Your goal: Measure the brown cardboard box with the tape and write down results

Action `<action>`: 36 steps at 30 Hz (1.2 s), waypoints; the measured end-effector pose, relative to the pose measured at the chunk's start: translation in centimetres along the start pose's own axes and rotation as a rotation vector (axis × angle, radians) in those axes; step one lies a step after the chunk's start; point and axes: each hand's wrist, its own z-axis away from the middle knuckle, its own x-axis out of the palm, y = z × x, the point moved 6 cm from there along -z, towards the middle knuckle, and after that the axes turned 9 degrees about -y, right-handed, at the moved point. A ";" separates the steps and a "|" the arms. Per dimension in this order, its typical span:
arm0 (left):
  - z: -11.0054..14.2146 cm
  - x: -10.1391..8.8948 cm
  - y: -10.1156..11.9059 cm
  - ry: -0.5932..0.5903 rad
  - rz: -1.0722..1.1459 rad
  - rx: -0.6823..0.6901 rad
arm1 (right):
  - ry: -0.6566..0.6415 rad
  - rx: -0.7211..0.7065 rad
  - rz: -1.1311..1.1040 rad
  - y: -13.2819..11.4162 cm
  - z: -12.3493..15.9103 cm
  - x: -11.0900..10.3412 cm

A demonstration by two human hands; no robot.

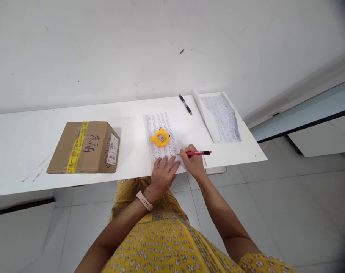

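Observation:
A printed sheet of paper (172,129) lies on the white table (132,113) in front of me. My left hand (163,172) rests flat on its near edge with fingers spread; a pale watch sits on that wrist. My right hand (193,161) grips a red pen (199,153), its tip touching the sheet. A yellow tape measure (160,137) sits on the paper just beyond my hands.
A taped cardboard box (85,147) stands on the table's left part. A black pen (185,104) lies at the back, next to a second printed sheet (222,117) on the right end. A white wall rises behind; tiled floor lies below.

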 end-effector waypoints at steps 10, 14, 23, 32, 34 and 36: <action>0.0 0.1 0.0 -0.009 0.003 -0.002 | 0.011 -0.011 0.022 -0.1 0.0 -0.1; 0.0 0.1 -0.1 -0.012 0.000 0.001 | 0.015 0.012 -0.002 0.2 0.1 0.0; 0.0 0.0 -0.1 -0.005 -0.021 0.009 | 0.038 -0.136 0.182 0.1 -0.2 -1.0; 1.4 -0.7 -0.6 0.013 0.099 -0.002 | -0.054 -0.272 0.474 -3.1 -2.8 1.1; 2.3 -1.3 -0.8 0.018 0.159 -0.017 | -0.111 -0.271 0.476 -4.4 -3.5 3.2; 3.3 -2.0 -1.0 0.020 0.221 -0.029 | -0.165 -0.260 0.488 -5.3 -4.2 5.3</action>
